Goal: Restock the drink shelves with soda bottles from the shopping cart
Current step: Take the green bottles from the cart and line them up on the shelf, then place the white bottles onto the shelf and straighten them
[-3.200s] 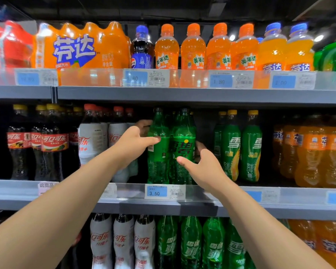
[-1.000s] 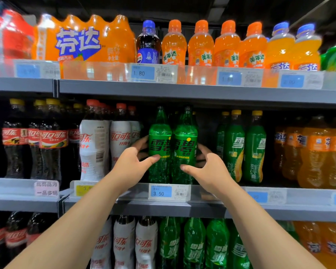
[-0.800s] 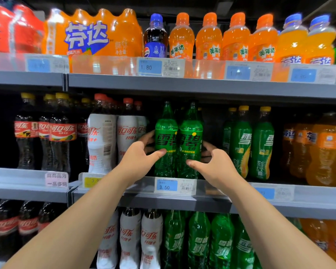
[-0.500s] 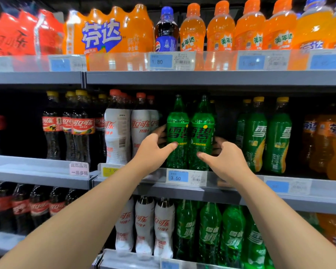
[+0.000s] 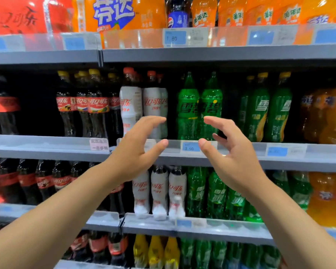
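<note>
At the far left of the middle shelf (image 5: pixel 47 150), a grey metal ledge with a clear plastic lip, stand dark cola bottles (image 5: pixel 97 105) with yellow caps and red wrap labels, their waists pinched in. Just right of them are two white-sleeved cola bottles (image 5: pixel 153 111) with red caps, smooth and matte against the glossy dark ones.

The left hand (image 5: pixel 134 150) hovers in front of the shelf edge, empty, its fingers curved and spread apart from the thumb as if around a round shape, touching nothing. Behind and between the two hands stand the two green soda bottles (image 5: pixel 200 109), side by side and upright at the front of the middle shelf, tall with narrow tapering necks, ribbed translucent plastic and dark green labels. A blue and white price tag (image 5: pixel 191 147) reading 3.50 sits in the plastic lip just below them.

The right hand (image 5: pixel 233 154) mirrors the left, open and empty, fingers bent and apart, near the shelf edge but clear of the bottles.

Further right are green bottles with yellow caps (image 5: pixel 270 111) and yellowish label art, then blurred orange soda bottles (image 5: pixel 326 113) at the edge. The shelf above carries a shrink-wrapped orange multipack (image 5: pixel 116 14) and small orange bottles (image 5: pixel 231 14). The shelf below holds more white, green and orange bottles.
</note>
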`<move>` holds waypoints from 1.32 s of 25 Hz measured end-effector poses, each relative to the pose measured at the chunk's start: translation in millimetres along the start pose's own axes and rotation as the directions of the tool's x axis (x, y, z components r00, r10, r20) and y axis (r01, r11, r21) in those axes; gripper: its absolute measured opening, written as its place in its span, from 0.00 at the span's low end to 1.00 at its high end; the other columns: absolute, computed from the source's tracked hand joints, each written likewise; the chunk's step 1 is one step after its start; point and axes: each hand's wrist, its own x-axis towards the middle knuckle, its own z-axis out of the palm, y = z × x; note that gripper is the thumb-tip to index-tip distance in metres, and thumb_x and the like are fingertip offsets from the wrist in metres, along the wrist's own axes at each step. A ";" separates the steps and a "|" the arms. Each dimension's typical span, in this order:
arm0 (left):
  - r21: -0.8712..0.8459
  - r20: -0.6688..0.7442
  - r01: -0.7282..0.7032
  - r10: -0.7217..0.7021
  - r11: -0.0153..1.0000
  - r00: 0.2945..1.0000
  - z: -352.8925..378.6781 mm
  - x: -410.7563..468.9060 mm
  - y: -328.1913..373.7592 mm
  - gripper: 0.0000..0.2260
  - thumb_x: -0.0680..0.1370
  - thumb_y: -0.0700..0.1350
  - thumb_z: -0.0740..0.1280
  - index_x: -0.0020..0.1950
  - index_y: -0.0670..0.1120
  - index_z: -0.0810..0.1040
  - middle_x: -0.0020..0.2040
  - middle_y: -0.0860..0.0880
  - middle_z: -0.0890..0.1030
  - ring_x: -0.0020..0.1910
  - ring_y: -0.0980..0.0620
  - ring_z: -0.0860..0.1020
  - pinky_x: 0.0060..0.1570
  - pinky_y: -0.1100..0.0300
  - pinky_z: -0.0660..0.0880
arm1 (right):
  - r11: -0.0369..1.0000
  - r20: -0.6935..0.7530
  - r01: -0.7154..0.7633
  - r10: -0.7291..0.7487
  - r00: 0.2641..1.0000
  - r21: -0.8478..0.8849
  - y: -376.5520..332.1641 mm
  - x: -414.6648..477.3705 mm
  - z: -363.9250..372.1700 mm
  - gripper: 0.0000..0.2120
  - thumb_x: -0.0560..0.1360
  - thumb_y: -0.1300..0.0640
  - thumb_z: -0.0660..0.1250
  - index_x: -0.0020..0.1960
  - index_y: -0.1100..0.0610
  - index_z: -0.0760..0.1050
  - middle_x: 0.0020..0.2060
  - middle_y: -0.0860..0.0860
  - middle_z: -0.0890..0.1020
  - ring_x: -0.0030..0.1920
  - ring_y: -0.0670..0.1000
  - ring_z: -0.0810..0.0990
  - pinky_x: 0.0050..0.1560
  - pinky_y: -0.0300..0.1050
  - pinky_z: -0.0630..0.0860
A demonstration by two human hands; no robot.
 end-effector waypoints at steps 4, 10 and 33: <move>0.095 0.096 -0.060 0.051 0.994 0.994 -55.3 -65.4 -20.5 0.23 0.82 0.58 0.60 0.75 0.51 0.68 0.72 0.57 0.71 0.73 0.60 0.68 0.70 0.63 0.65 | 0.998 0.036 0.007 -0.005 0.999 -0.062 -53.3 -38.6 34.9 0.21 0.79 0.47 0.66 0.71 0.48 0.72 0.66 0.40 0.75 0.69 0.42 0.73 0.69 0.46 0.73; 0.084 0.145 -0.034 0.021 0.996 0.989 -158.8 -177.8 -72.3 0.22 0.82 0.60 0.59 0.74 0.54 0.68 0.70 0.59 0.72 0.71 0.60 0.70 0.68 0.63 0.68 | 0.999 0.073 -0.019 0.021 0.997 -0.026 -151.6 -91.7 134.6 0.20 0.79 0.45 0.65 0.69 0.46 0.73 0.64 0.36 0.74 0.69 0.41 0.72 0.69 0.43 0.71; 0.419 -0.160 0.703 -0.716 0.574 0.680 -472.8 -578.8 -246.8 0.18 0.81 0.52 0.63 0.70 0.47 0.72 0.63 0.53 0.78 0.62 0.60 0.75 0.62 0.67 0.69 | 0.788 0.472 -0.103 -0.253 0.844 0.606 -330.5 -220.5 621.7 0.19 0.78 0.51 0.67 0.68 0.54 0.72 0.64 0.48 0.75 0.69 0.51 0.74 0.67 0.50 0.73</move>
